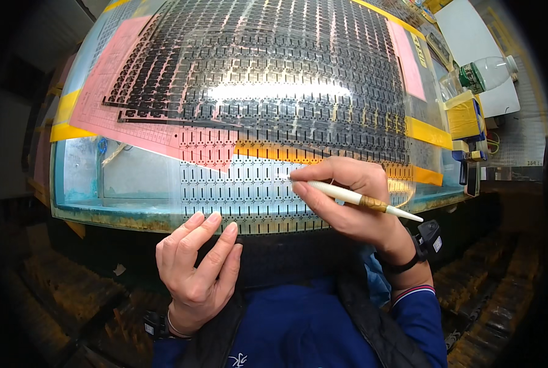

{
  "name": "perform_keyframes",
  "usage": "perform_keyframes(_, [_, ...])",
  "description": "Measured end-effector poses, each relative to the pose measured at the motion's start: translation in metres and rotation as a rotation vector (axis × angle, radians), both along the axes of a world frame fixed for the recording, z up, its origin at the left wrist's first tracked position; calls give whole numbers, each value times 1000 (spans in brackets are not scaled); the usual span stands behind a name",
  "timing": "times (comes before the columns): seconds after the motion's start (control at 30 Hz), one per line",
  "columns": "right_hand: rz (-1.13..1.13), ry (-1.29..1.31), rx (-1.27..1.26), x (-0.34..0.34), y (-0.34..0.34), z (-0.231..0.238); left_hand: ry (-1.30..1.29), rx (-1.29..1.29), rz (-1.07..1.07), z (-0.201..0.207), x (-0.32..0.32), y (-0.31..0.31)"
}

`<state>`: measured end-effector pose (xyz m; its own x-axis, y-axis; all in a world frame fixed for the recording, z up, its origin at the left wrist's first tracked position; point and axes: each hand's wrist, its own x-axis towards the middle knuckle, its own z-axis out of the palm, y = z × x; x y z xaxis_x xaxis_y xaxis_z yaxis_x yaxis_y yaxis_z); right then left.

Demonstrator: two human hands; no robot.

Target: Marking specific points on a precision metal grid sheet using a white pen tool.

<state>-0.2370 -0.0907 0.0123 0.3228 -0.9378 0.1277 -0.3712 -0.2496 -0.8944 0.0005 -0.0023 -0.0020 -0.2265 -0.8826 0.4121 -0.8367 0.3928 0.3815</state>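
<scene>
A large clear film (242,193), printed with rows of small black patterns, lies over a lit glass table. My right hand (363,199) pinches a slim white pen-shaped tool (335,191) with a brownish-gold band; its tapered back end points to the right. The fingertips meet at the front of the tool, close above the film, and its tip is too small to make out. At the near edge of the film, my left hand (197,270) rests its fingertips, fingers apart and holding nothing. Beneath the film show a pink printed sheet (133,130) and an orange strip (274,152).
Darker patterned films (274,61) overlap farther back. Yellow tape (430,133) crosses both sides. On the right stand a clear plastic bottle (491,73), a yellow block (464,119) and a white board (470,37). The table's worn frame (126,218) forms the near edge.
</scene>
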Motion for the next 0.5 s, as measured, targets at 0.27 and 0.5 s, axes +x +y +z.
perform_keyframes(0.27, [17, 7, 35, -2, 1, 1, -3, -1, 0, -1, 0, 0])
perform_keyframes(0.5, [10, -3, 64, -4, -2, 5, 24, 32, -6, 2, -2, 1])
